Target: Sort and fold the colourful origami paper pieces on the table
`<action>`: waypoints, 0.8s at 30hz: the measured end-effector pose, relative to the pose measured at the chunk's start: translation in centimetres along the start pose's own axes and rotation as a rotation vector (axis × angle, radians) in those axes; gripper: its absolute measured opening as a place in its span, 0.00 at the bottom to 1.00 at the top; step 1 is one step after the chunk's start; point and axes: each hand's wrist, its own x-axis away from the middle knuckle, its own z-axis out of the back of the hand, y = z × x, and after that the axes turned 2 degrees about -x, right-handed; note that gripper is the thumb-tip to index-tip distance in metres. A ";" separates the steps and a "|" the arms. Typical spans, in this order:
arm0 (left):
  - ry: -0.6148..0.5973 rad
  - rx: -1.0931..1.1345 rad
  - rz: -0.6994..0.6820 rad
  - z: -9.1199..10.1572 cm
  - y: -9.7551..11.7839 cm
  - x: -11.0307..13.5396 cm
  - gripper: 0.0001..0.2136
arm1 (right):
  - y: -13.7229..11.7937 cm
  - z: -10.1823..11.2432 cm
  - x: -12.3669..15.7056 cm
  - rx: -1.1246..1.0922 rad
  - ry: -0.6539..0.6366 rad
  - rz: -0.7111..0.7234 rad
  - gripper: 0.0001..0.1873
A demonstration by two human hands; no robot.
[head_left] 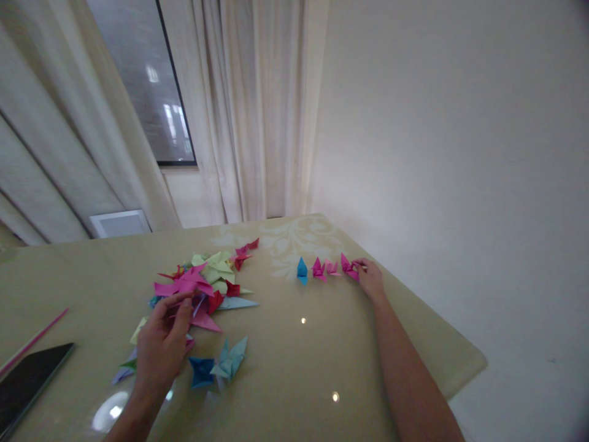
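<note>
1. Lying at far left of the table: pink stick, slanted, with dark flat device just beside it, partly cut off by the frame edge.
2. Behind the table, left: pale curtain, white panel low in front of it, dark window between this and a second curtain.
3. Left-centre: paper pile, folded pieces overlapping, mostly pink, pale green, red and light blue; some point outward past the heap.
4. Left hand over the near side of paper pile, fingers curled in among the pieces. Left grip: fingers bent, thumb near the fingertips; cannot tell if a piece is held, contact hidden.
5. Near side of pile, right of left wrist: dark blue piece, light blue crane right next to it, wings up.
6. Far right end of pile: small red pieces, close to the heap.
7. Right of centre, well apart from pile, a row left to right: blue crane, magenta crane, light pink crane, last a bright pink crane.
8. Right hand at the row's right end. Right grip: closed, fingertips pinching the right side of bright pink crane, which sits on the table.
9. Far right: plain pale wall.
</note>
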 end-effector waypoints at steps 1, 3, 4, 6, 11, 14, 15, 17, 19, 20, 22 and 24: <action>0.001 -0.018 0.015 0.1 0.1 0.0 0.25 | 0.1 -0.1 0.0 0.000 0.002 -0.002 0.12; 0.015 -0.101 -0.015 0.2 0.0 -0.2 0.24 | 0.3 -0.1 0.0 -0.003 0.003 -0.005 0.12; 0.031 -0.175 -0.075 0.3 0.0 -0.4 0.23 | 0.3 -0.2 0.0 -0.005 0.003 -0.006 0.13; 0.072 -0.374 -0.252 0.5 -0.3 -0.8 0.20 | 0.3 -0.2 0.0 -0.007 0.004 -0.009 0.13; 0.093 -0.772 -0.369 0.8 -1.5 -1.6 0.25 | 0.1 -0.2 0.0 -0.005 0.038 -0.017 0.13; 0.041 -0.853 -0.328 0.9 -2.5 -2.0 0.28 | -0.2 -0.1 0.2 -0.001 0.085 -0.015 0.13; 0.020 -0.879 -0.318 1.0 -2.8 -2.1 0.28 | -0.4 0.1 0.2 0.002 0.113 -0.011 0.13; -0.019 -0.921 -0.298 1.1 -3.2 -2.4 0.27 | -1.0 0.5 0.4 0.009 0.193 0.002 0.15; -0.059 -0.929 -0.274 1.2 -3.4 -2.5 0.25 | -2.2 1.0 0.6 0.014 0.290 0.026 0.17; -0.074 -0.922 -0.258 1.2 -3.3 -2.5 0.24 | -3.0 1.3 0.7 0.014 0.332 0.041 0.19; -0.094 -0.906 -0.225 1.3 -3.0 -2.4 0.20 | -5.2 1.5 1.3 0.003 0.414 0.093 0.20; -0.087 -0.888 -0.213 1.4 -2.6 -2.2 0.16 | -7.9 1.2 2.4 -0.031 0.480 0.181 0.20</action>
